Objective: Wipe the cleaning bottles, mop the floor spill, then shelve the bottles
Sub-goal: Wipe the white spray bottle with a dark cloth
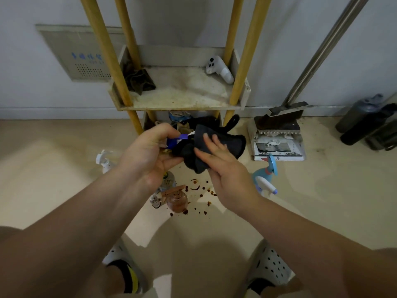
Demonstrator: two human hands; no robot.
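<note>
My left hand [150, 151] grips a spray bottle [177, 140] by its blue trigger head; the bottle's body is hidden under a black cloth [217, 145]. My right hand [223, 168] presses that cloth around the bottle. Below my hands, dark brown spill drops [200, 193] dot the beige floor. Beside the spill stand a brown pump bottle [177, 201], a small bottle [155, 201] and a clear bottle [168, 179]. A white trigger sprayer [104, 161] stands left, and a light-blue spray bottle [266, 178] stands right.
A yellow-posted shelf rack [180, 104] stands against the wall, holding a dark rag [139, 81] and a white controller [219, 68]. A broom and dustpan [278, 130] lean at right, dark containers [369, 123] beyond. My slippered feet [268, 263] are at the bottom.
</note>
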